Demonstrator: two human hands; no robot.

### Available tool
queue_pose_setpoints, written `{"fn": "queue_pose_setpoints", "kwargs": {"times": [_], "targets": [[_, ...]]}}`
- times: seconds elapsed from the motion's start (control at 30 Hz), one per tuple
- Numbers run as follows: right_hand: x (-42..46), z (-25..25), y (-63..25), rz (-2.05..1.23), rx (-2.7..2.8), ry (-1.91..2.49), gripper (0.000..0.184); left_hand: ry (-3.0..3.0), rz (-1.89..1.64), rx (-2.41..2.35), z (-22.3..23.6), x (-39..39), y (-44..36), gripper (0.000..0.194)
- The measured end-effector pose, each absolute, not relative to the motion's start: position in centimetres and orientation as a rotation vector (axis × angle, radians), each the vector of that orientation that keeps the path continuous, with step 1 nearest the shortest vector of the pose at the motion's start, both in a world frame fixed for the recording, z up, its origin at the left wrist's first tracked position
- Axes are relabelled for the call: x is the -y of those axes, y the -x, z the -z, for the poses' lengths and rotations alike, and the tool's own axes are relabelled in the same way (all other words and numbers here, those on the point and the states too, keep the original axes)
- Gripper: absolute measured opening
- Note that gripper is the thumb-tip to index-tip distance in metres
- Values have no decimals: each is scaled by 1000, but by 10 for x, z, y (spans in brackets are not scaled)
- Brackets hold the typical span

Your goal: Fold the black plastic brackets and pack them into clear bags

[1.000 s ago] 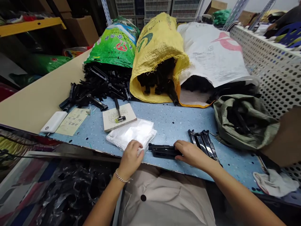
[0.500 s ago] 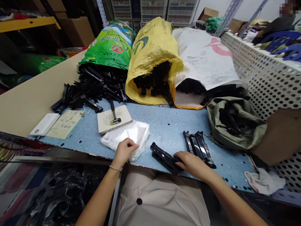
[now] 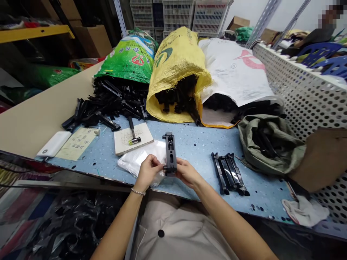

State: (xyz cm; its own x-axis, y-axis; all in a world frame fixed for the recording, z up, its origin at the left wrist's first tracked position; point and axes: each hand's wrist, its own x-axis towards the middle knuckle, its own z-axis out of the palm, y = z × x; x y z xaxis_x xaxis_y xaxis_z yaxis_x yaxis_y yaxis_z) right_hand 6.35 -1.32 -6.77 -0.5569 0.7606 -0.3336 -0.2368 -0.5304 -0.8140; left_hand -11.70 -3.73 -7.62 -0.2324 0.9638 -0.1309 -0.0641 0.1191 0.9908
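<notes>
Black plastic bracket (image 3: 170, 153): held upright above the blue-topped bench (image 3: 195, 148), long axis running near to far. Left hand (image 3: 148, 172) and right hand (image 3: 187, 173) both grasp its near end, one on either side, equally close.

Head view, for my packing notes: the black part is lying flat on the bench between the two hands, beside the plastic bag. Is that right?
Not quite: the black part isn't lying on the bench. The head view shows it held upright above the bench, gripped between the left hand and right hand. It is beside the plastic bag, as you said.
</notes>
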Motion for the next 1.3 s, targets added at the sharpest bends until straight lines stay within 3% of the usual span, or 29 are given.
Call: {"fn": "queue_pose_setpoints", "kwargs": {"times": [0.1, 0.2, 0.3, 0.4, 0.5, 0.67, 0.8, 1.03, 1.17, 1.3], "targets": [[1, 77, -42, -2133, 856, 923, 32, -1022, -1332, -1352, 71, 40, 128, 25], [-8, 88, -43, -2124, 786, 968, 31, -1328, -1306, -1506, 68, 48, 148, 4], [-7, 91, -53, -2074, 813, 1004, 29, -1698, -1155, -1699, 68, 53, 157, 27], [6, 81, -66, -2027, 852, 971, 31, -1752, -1113, -1785, 69, 51, 152, 37], [25, 70, -83, -2226, 887, 838, 38, -1676, -1107, -1768, 70, 46, 144, 44], [40, 77, -94, -2535, 911, 916, 33, -1744, -1033, -1624, 67, 46, 140, 64], [25, 87, -80, -2419, 871, 994, 34, -1980, -944, -1441, 58, 59, 131, 72], [11, 90, -57, -1949, 1240, 1205, 20, -2111, -743, -1219, 53, 87, 124, 77], [32, 90, -39, -2083, 1039, 1088, 26, -2140, -722, -1317, 56, 88, 123, 72], [36, 79, -35, -2235, 1239, 872, 33, -1985, -917, -1541, 37, 101, 130, 46]]}}
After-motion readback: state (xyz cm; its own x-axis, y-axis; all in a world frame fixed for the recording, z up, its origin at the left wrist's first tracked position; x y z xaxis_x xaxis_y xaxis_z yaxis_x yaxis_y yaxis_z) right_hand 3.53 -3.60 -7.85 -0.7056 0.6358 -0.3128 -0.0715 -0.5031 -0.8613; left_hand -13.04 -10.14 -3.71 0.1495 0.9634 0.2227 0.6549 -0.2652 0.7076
